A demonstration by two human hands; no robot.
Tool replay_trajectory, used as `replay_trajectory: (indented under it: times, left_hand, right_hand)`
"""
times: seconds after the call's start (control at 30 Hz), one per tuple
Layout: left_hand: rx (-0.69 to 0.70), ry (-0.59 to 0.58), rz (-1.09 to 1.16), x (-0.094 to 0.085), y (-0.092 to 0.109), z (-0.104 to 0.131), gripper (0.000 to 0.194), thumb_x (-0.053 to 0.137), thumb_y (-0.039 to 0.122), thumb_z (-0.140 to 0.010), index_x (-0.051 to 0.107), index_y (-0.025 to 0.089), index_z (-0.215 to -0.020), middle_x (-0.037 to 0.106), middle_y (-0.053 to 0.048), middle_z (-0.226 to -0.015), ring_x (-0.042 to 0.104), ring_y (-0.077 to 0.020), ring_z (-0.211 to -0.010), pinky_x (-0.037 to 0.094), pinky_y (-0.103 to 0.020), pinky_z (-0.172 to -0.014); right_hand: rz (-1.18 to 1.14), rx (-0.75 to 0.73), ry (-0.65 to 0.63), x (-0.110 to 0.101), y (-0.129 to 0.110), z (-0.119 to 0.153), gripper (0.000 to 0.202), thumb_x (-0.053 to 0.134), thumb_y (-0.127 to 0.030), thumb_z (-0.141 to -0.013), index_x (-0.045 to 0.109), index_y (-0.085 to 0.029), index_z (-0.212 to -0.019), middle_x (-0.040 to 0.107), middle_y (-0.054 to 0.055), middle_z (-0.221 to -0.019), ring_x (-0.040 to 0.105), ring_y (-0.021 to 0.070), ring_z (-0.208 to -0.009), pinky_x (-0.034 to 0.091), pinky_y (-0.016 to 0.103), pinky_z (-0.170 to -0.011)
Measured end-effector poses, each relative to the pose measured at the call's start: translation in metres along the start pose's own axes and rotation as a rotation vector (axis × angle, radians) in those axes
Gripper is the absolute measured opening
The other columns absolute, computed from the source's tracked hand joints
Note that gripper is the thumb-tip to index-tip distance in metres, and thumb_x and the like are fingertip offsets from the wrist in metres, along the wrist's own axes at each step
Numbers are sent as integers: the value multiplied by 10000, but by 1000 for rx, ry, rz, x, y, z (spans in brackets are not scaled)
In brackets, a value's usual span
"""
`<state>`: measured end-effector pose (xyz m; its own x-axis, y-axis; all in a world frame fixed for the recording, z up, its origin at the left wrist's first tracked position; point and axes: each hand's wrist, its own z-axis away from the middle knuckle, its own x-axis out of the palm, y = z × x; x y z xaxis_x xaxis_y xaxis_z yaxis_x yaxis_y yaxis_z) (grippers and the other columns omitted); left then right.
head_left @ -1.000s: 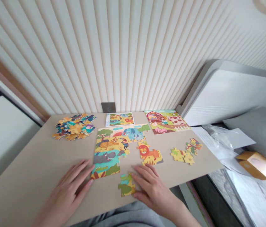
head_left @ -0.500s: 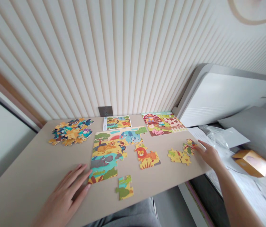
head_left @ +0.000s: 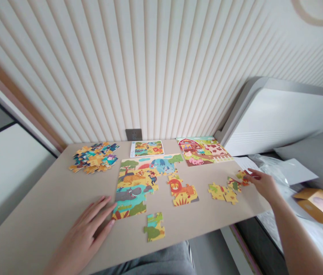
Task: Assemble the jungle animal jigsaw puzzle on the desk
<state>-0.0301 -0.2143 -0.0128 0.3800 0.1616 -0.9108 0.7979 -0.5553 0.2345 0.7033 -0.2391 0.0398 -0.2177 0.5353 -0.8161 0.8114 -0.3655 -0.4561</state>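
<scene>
My left hand (head_left: 85, 231) lies flat with its fingers stretched out, at the lower left corner of the partly joined animal jigsaw (head_left: 131, 193). On the table's right side, my right hand (head_left: 266, 187) pinches a small jigsaw piece (head_left: 243, 177) by its right edge. Left of that piece are a green-and-yellow piece (head_left: 234, 185) and some yellow pieces (head_left: 221, 192). Between these and the animal jigsaw sits a joined lion section (head_left: 182, 191). A green-and-yellow section (head_left: 154, 227) lies nearer the front edge.
A heap of loose pieces (head_left: 95, 157) is at the back left. A reference picture card (head_left: 147, 148) and a farm jigsaw (head_left: 201, 151) lie along the wall. Beside the table are a bed with a plastic bag (head_left: 267, 168) and an orange box (head_left: 318, 206).
My right hand has shifted slightly right with the small piece, which now shows apart from the green-and-yellow one. The view has swung a little; my left hand stays resting beside the jigsaw.
</scene>
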Motion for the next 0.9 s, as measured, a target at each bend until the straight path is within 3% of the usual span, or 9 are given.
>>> replay_trajectory:
  times: [0.13,0.2,0.3,0.43,0.6,0.9]
  left_hand:
    - [-4,1,-1,1,-1,1,528,596,467,-989,531,366,-1503,498,-14,-1582,467,-298,-1462,428,-469,-1210]
    - [-12,-1,5,2,-2,2,532,596,468,-989,523,371,-1506,484,-7,-1592,452,-298,-1471,426,-470,-1212]
    - [-22,-6,14,3,-2,2,523,588,453,-995,516,375,-1507,470,3,-1601,442,-294,-1478,417,-481,-1220]
    - [-30,-35,1,-1,2,1,505,585,449,-1002,524,369,-1497,452,3,-1613,423,-296,-1491,427,-498,-1211]
    - [-26,-27,-11,-5,5,-1,535,606,462,-992,517,355,-1509,455,-19,-1612,438,-302,-1480,431,-482,-1208]
    - [-35,-30,3,-3,6,0,513,590,472,-997,543,340,-1491,467,-12,-1604,429,-300,-1487,409,-484,-1224]
  right_hand:
    - [-265,136,-67,-9,-52,18,631,659,-689,-812,763,-180,-1170,787,148,-899,724,274,-723,535,366,-619]
    - [-598,124,-186,-2,-92,36,559,739,-641,-794,743,-187,-1121,772,145,-1056,735,270,-873,574,355,-717]
    - [-805,110,-454,21,-151,63,505,821,-586,-765,732,-178,-1049,757,106,-1009,716,232,-875,590,342,-760]
    - [-873,86,-550,60,-201,82,572,838,-565,-760,720,-181,-1168,701,37,-891,680,184,-792,583,330,-739]
    - [-799,-12,-604,94,-218,83,632,794,-593,-778,721,-170,-1242,668,21,-839,641,183,-764,566,340,-727]
    - [-639,-111,-624,105,-213,80,572,729,-571,-817,754,-143,-1196,675,27,-808,591,162,-682,518,304,-645]
